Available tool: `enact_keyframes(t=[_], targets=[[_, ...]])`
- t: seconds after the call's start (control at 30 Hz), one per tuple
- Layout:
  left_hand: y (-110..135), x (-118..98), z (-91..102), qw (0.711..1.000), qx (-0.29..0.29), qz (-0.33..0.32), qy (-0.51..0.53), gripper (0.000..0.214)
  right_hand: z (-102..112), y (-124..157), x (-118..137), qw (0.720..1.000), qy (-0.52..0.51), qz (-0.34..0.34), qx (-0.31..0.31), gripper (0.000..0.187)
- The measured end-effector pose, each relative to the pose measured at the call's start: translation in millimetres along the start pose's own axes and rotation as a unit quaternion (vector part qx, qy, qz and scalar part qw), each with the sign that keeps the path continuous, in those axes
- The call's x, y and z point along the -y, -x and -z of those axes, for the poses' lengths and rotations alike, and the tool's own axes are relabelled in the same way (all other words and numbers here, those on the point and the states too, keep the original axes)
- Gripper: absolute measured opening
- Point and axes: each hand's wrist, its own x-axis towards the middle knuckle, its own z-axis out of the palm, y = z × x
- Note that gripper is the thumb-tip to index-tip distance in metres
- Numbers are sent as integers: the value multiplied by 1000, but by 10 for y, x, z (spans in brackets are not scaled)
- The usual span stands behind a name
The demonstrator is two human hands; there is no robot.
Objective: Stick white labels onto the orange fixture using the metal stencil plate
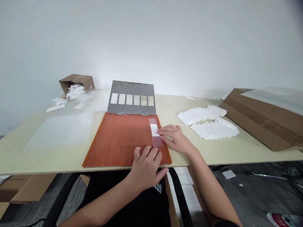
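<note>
An orange-red board (120, 137) with shallow grooves lies flat on the table, joined at its back edge to a raised grey metal plate (132, 110) with a row of rectangular cutouts. Along the board's right side runs a clear film strip (157, 142), with a small white card (154, 126) lying on it. My right hand (177, 139) reaches in from the right, fingers stretched out, fingertips touching the card's right edge. My left hand (146, 168) is over the board's front edge, its fingers bent and spread apart, holding nothing visible.
Fanned white cards (200, 115) lie in two rows right of the board. A large cardboard box (263, 122) stands at the far right. Back left, an open brown box (77, 78) spills white strips beside translucent sheets (62, 130). The table's front edge (56, 172) is close to me.
</note>
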Motion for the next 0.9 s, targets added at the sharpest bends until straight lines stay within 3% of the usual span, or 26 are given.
enact_keyframes(t=[0.4, 0.9], targets=[[-28, -29, -9, 1000, 20, 3, -10, 56, -34, -73, 11, 995, 41, -25, 90, 44], [-161, -50, 35, 992, 119, 40, -5, 89, -10, -178, -31, 990, 5, -52, 129, 49]])
